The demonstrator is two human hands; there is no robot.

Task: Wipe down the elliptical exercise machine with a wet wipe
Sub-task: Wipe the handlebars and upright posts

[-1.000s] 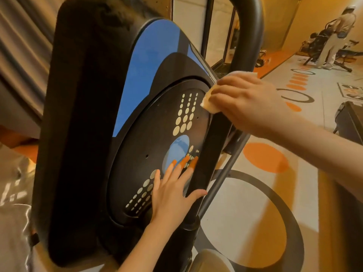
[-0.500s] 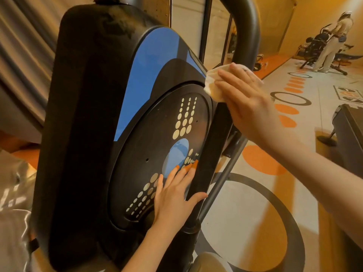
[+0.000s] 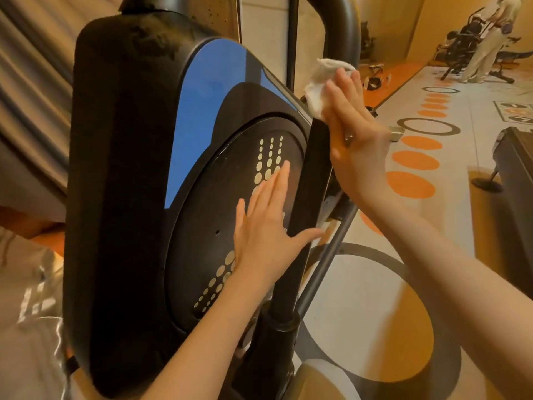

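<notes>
The black and blue elliptical housing (image 3: 138, 174) fills the left and middle of the head view, with a round disc (image 3: 225, 203) marked by pale dots. My left hand (image 3: 265, 229) lies flat on that disc, fingers straight, thumb reaching onto the black upright arm (image 3: 311, 183). My right hand (image 3: 354, 140) presses a crumpled white wet wipe (image 3: 320, 85) against the upper part of that arm, fingers straight over the cloth. Part of the wipe is hidden under my fingers.
A curved black handlebar tube (image 3: 343, 30) rises behind the wipe. A thin grey strut (image 3: 326, 269) slants down beside the arm. The floor (image 3: 450, 226) has orange dots and grey rings. Another person (image 3: 487, 41) stands by a machine far right. A dark bench (image 3: 516, 157) sits at right.
My right hand has slid the wipe up the black arm, its fingers now straighter. My left hand has moved up the disc toward the upper dots.
</notes>
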